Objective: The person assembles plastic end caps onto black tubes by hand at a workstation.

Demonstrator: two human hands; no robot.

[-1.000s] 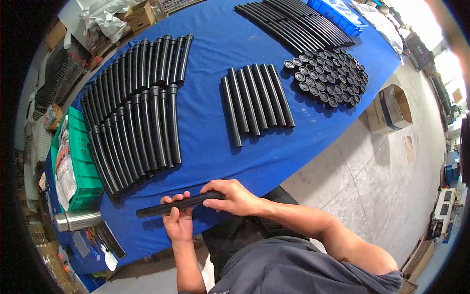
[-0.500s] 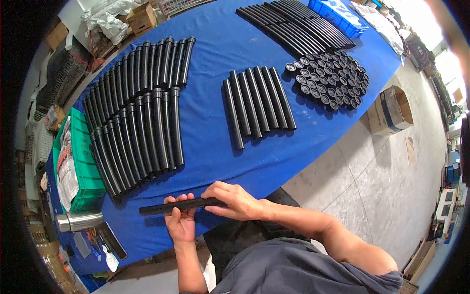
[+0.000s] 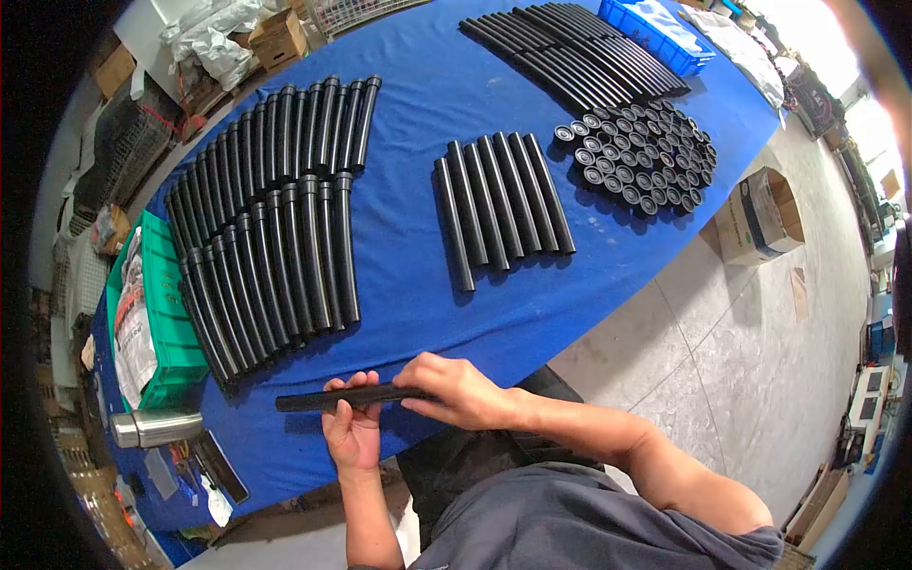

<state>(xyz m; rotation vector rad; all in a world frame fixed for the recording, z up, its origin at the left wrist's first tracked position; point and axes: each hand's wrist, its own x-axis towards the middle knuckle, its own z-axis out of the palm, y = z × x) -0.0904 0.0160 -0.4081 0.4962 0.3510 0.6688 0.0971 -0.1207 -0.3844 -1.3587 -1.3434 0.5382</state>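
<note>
I see one black tube held level just above the near edge of the desk, which is covered in blue cloth. My left hand cradles it from below, fingers curled up over its middle; my right hand is wrapped over its right end, thumb and fingers closed on it. Both hands grip the same tube, and its left end pokes out free beyond the left hand.

Straight ahead lies a row of seven short straight tubes, side by side and touching. To their left is a far larger batch of longer tubes with collared ends, laid in two overlapping fans; I make out roughly ten in the far fan and a dozen or so in the near one, but they crowd too closely for an exact count. At the far end a sheaf of long thin rods lies slantwise, too many and too tight to count. Just this side of it sits a cluster of round black caps, several dozen.

Other things: a blue bin beyond the rods, a green crate with papers in it at the left edge, a steel flask lying near it, and a cardboard box on the floor to the right. Nothing lies between the held tube and the rows ahead.
</note>
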